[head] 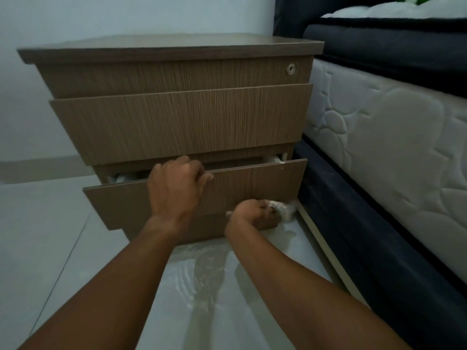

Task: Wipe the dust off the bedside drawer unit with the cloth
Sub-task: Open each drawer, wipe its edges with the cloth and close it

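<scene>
The brown wood-grain bedside drawer unit (177,109) stands right ahead of both hands; the left hand (177,188) curls its fingers over the top edge of the part-open bottom drawer (252,188), steadying it; the right hand (252,213) is fisted round a pale, bunched cloth (284,209) low at that drawer's right corner; soft and light, the cloth looks best kept wadded in the palm.
</scene>
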Tool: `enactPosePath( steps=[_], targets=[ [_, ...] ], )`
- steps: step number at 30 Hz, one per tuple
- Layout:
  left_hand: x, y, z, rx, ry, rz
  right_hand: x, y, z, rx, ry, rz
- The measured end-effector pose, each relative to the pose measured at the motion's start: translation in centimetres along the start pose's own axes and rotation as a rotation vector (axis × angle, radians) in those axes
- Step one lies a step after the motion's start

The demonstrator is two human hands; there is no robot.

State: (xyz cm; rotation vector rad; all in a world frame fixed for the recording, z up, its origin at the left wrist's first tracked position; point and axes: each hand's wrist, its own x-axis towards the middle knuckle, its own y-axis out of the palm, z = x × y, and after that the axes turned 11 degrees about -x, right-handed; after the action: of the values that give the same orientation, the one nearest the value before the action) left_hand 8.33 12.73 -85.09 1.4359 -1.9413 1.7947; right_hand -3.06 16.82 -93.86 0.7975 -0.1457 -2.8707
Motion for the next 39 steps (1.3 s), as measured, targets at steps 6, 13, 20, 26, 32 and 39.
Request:
enactPosePath(
  steps=[6,13,20,26,32,39],
  targets=[
    [0.4,0.8,0.6,-0.131,-0.205,-0.019,-2.0,0.4,-5.3,-0.298,-0.191,0.133],
    [-2.5,2.1,3.1,-0.295,-0.111,0.156,1.1,-4.9,-3.1,-0.326,-0.533,-0.137],
    [-6.3,3.6,7.4,-0.02,-0.347,0.606,6.0,-6.4,-1.9,-0.618,-0.873,-0.144],
    [-6.6,4.3,8.5,0.031,-0.343,0.599,7.3,-8.6,-2.6,-1.02,-1.049,-0.147],
    [-7.8,2.4,9.6,-0.015,-0.392,0.545,7.9,-11.5,-2.3,-1.468,-1.429,0.067],
    [-9.2,-1.9,11.2,-0.076,-0.378,0.649,-1.4,-7.4,-7.2,-1.524,-1.683,0.438]
  ],
)
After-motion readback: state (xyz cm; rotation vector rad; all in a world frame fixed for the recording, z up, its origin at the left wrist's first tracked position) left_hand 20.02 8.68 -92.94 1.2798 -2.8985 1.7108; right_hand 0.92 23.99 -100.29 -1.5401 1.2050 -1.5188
